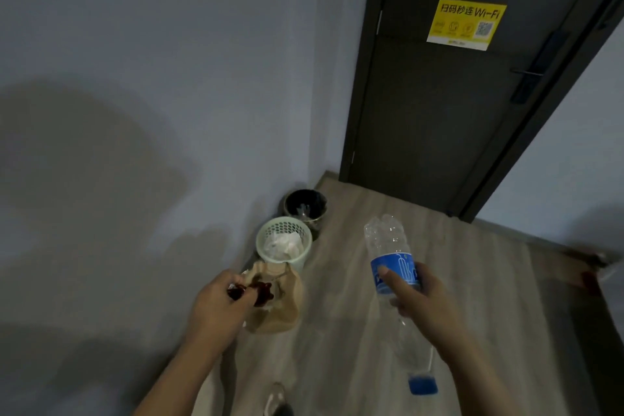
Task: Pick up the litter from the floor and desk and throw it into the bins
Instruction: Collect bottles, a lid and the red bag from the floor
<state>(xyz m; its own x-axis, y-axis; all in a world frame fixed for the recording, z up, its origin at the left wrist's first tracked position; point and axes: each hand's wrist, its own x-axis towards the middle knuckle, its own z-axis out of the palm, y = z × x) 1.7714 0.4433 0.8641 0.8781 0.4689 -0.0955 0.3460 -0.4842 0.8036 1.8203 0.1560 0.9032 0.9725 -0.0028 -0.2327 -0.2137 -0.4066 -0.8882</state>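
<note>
A bottle (388, 240) (clear, blue label, blue cap pointing down) is gripped at its label by the right hand (422, 300), with fingers and thumb curled round it, and is held above the floor (456, 263). A dark red wrapper (260, 292) is pinched in the fingertips of the left hand (216, 307), directly over a beige bin (285, 316). Three bins are lined along the wall (169, 78): the beige bin nearest, a green bin (266, 230) holding white paper (282, 245) just behind it, and a black bin (305, 206) farthest, near the door (439, 118).
</note>
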